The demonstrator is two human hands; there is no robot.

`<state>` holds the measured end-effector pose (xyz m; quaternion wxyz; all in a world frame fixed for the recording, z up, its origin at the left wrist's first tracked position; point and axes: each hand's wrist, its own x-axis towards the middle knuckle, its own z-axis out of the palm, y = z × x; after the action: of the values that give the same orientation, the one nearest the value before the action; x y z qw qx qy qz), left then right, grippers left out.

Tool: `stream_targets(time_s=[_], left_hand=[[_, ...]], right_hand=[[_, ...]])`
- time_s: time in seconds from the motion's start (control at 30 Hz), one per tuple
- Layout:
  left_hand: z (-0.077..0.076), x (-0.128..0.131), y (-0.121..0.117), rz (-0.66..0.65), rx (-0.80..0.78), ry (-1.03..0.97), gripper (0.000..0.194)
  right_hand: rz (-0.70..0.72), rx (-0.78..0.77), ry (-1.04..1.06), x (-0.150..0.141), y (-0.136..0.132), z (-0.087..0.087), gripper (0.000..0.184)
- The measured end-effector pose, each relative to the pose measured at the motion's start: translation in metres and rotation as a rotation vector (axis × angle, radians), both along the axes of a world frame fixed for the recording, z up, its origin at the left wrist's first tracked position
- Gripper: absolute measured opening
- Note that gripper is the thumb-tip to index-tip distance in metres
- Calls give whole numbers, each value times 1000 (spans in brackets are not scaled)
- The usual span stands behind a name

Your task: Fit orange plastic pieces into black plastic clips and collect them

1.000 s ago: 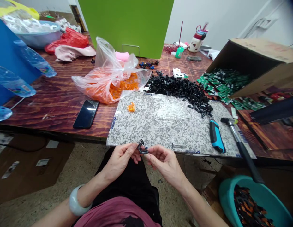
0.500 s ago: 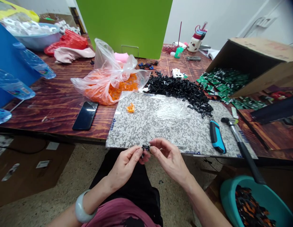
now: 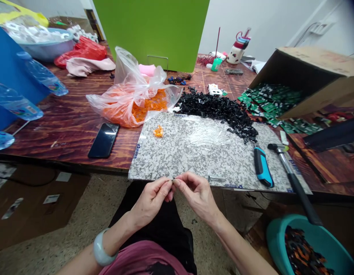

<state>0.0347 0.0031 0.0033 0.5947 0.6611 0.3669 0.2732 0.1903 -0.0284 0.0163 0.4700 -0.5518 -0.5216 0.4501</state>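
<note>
My left hand (image 3: 154, 193) and my right hand (image 3: 193, 191) meet fingertip to fingertip at the front edge of the speckled board (image 3: 168, 156). Both are closed in a pinch on a small black plastic part (image 3: 173, 181), which is almost wholly covered by the fingers. Just right of my right hand, a slim metal rod (image 3: 217, 178) lies along the board's edge. Farther up the board are an orange plastic piece (image 3: 158, 131) and a spread of thin clear strips (image 3: 207, 135). Behind these is a heap of black plastic parts (image 3: 217, 107).
An orange-filled plastic bag (image 3: 119, 103) and a phone (image 3: 103, 140) lie left. On the right are a blue-black cutter (image 3: 263, 167), a hammer (image 3: 294, 179) jutting past the edge, and a cardboard box (image 3: 317, 72) spilling green circuit boards (image 3: 265, 101). Below stands a teal tub (image 3: 275, 233).
My right hand has shifted left and its fingertips now touch those of my left hand. The black part, visible between them before, is mostly covered now.
</note>
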Motion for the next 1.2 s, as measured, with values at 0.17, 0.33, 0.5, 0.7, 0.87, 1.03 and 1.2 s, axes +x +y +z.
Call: stream_targets(time_s=[0.17, 0.33, 0.5, 0.7, 0.87, 1.03, 1.2], left_hand=[[-6, 6, 1, 102, -204, -179, 34], [-4, 5, 1, 128, -108, -119, 34], [-2, -1, 0, 114, 67, -24, 32], [-2, -10, 4, 199, 161, 21, 29], [-1, -14, 19, 335, -179, -117, 33], [5, -22, 24, 418, -477, -309, 37], [14, -34, 29, 437, -597, -398, 35]], right_hand=[[-38, -60, 303, -5, 4, -2, 19], [-21, -31, 94, -1, 7, -2, 19], [96, -10, -11, -2, 11, 7, 19], [148, 92, -180, -10, 27, 14, 26], [314, 90, -428, 4, 100, 13, 33], [90, 78, -695, 6, 186, 3, 24], [47, -20, -822, -13, 218, -9, 26]])
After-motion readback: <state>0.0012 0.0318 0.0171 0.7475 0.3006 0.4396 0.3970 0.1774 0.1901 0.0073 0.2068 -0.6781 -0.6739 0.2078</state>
